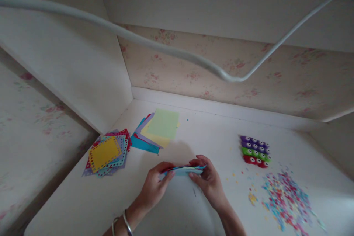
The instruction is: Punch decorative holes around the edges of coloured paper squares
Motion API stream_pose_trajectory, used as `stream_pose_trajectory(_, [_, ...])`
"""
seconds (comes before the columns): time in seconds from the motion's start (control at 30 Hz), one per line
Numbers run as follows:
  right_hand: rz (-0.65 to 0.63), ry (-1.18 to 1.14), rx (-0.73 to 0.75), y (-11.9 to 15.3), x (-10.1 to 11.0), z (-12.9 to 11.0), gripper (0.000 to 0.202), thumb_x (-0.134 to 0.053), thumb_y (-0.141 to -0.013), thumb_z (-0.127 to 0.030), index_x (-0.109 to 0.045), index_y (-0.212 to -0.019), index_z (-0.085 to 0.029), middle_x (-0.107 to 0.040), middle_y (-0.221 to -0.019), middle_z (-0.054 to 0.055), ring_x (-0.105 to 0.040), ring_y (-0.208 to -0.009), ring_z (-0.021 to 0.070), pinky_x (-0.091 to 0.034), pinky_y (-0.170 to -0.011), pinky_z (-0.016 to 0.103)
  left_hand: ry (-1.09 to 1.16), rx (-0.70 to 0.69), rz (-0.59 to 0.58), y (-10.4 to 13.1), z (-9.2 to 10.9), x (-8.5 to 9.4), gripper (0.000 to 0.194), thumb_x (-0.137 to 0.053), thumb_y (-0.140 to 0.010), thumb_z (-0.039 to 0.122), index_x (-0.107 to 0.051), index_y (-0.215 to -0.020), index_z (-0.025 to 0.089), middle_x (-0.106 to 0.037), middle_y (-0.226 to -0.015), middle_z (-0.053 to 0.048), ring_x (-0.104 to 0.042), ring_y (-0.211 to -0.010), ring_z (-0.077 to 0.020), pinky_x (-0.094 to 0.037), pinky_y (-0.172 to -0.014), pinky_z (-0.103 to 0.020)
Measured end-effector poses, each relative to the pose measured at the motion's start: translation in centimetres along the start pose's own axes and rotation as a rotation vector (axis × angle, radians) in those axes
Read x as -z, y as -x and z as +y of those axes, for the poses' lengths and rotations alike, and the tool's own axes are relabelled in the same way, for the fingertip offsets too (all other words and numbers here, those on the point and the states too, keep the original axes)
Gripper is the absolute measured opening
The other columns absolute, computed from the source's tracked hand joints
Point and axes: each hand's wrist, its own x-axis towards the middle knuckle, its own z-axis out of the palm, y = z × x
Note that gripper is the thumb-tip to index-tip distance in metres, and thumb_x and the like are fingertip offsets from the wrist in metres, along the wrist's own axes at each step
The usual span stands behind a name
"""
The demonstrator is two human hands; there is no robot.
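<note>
Between my two hands is a small stack of coloured paper sheets (182, 171), seen nearly edge-on above the white table. My left hand (155, 184) pinches the stack's left end, thumb in front and fingers behind. At the right end, my right hand (208, 180) grips it the same way. Light blue shows on the near face, with red and other colours along the top edge. To the left, a pile of sheets with punched holes along their edges (105, 154) lies fanned out. Behind my left hand rest plain coloured sheets (162, 123), pale green on top.
On the right stand purple, green and red eye-like pieces in rows (254, 151). Nearer lies a heap of tiny coloured paper bits (289, 201), with stray ones around it. A white cable (177, 52) crosses the upper view. Panels and a papered wall (193, 75) bound the white table (215, 132).
</note>
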Motion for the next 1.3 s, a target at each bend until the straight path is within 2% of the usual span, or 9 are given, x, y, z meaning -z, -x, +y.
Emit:
stream_pose_trajectory(0.13, [-0.027,0.02,-0.112,-0.1,0.1,-0.7,0.045,-0.079,-0.078,-0.042,-0.06,-0.114,-0.024,-0.074,-0.097,0.006,-0.069,-0.086,0.0225,-0.055,-0.075,0.034,0.024,-0.042,0.016,-0.7,0.9,-0.3,0.022,-0.059,-0.093,0.039,-0.072,-0.096,0.021,-0.075,-0.094,-0.006,-0.069,-0.09,-0.0202,-0.054,-0.084,-0.03])
stream_pose_trajectory(0.23, [0.016,0.104,-0.029,-0.6,0.3,-1.4,0.027,-0.078,-0.079,-0.041,-0.068,-0.094,-0.022,-0.074,-0.095,0.006,-0.068,-0.089,0.0222,-0.054,-0.081,0.034,-0.01,-0.077,0.067,-1.5,1.1,0.0,0.022,-0.065,-0.088,0.038,-0.07,-0.102,0.021,-0.074,-0.103,-0.007,-0.069,-0.098,-0.0215,-0.054,-0.089,-0.033])
stream_pose_trajectory(0.43, [-0.048,0.196,0.062,-1.5,0.3,-1.3,0.032,-0.08,-0.077,-0.033,-0.067,-0.105,-0.024,-0.074,-0.102,0.005,-0.069,-0.094,0.0229,-0.053,-0.088,0.037,-0.13,-0.105,0.097,-2.3,-0.1,0.4,0.037,-0.076,-0.078,0.032,-0.065,-0.112,0.021,-0.07,-0.114,-0.008,-0.065,-0.108,-0.0248,-0.051,-0.096,-0.039])
stream_pose_trajectory(0.63, [-0.034,0.241,-0.012,-1.4,0.2,-1.4,0.024,-0.071,-0.085,-0.039,-0.071,-0.103,-0.022,-0.075,-0.097,0.006,-0.069,-0.09,0.0239,-0.055,-0.083,0.038,-0.251,-0.117,0.032,-2.6,-0.4,-0.2,0.023,-0.066,-0.089,0.034,-0.067,-0.108,0.023,-0.072,-0.11,-0.008,-0.064,-0.111,-0.0253,-0.048,-0.101,-0.044])
stream_pose_trajectory(0.9, [-0.138,0.311,0.122,-0.7,1.1,-1.5,0.029,-0.074,-0.077,-0.025,-0.068,-0.106,-0.024,-0.073,-0.105,0.006,-0.068,-0.099,0.025,-0.053,-0.09,0.039,-0.45,-0.402,-0.046,-1.5,-2.7,0.1,0.03,-0.062,-0.087,0.016,-0.065,-0.116,0.025,-0.072,-0.111,-0.006,-0.066,-0.107,-0.0235,-0.045,-0.107,-0.048])
stream_pose_trajectory(1.0, [-0.049,0.3,0.013,-0.5,0.9,-1.3,0.027,-0.074,-0.08,-0.035,-0.068,-0.104,-0.023,-0.075,-0.098,0.007,-0.069,-0.094,0.0256,-0.055,-0.085,0.04,-0.428,-0.278,-0.064,-1.6,-2.4,0.3,0.017,-0.056,-0.093,0.026,-0.068,-0.104,0.023,-0.074,-0.101,-0.006,-0.068,-0.097,-0.0224,-0.053,-0.092,-0.038])
stream_pose_trajectory(1.1, [-0.041,0.196,-0.034,-0.9,0.4,-1.3,0.036,-0.074,-0.081,-0.041,-0.064,-0.112,-0.024,-0.074,-0.101,0.006,-0.069,-0.093,0.0245,-0.056,-0.082,0.039,-0.369,-0.098,-0.082,-3.0,-0.7,1.1,0.025,-0.054,-0.094,0.041,-0.069,-0.096,0.021,-0.074,-0.089,-0.005,-0.069,-0.083,-0.021,-0.054,-0.08,-0.032])
stream_pose_trajectory(1.2, [-0.014,0.031,-0.012,-1.6,0.2,-1.1,0.051,-0.075,-0.081,-0.041,-0.054,-0.126,-0.029,-0.071,-0.111,0.005,-0.069,-0.098,0.0229,-0.056,-0.086,0.038,-0.324,0.085,-0.007,-5.5,1.2,3.1,0.028,-0.061,-0.085,0.047,-0.067,-0.084,0.019,-0.068,-0.07,0.0,-0.063,-0.067,-0.0188,-0.051,-0.065,-0.027])
stream_pose_trajectory(1.3, [0.106,0.004,-0.043,-1.7,0.6,-0.5,0.048,-0.075,-0.081,-0.043,-0.055,-0.122,-0.029,-0.071,-0.109,0.005,-0.068,-0.097,0.0211,-0.054,-0.088,0.038,-0.323,0.149,0.092,-8.3,2.0,5.9,0.028,-0.062,-0.081,0.046,-0.065,-0.082,0.018,-0.067,-0.071,0.002,-0.062,-0.067,-0.0184,-0.049,-0.062,-0.027])
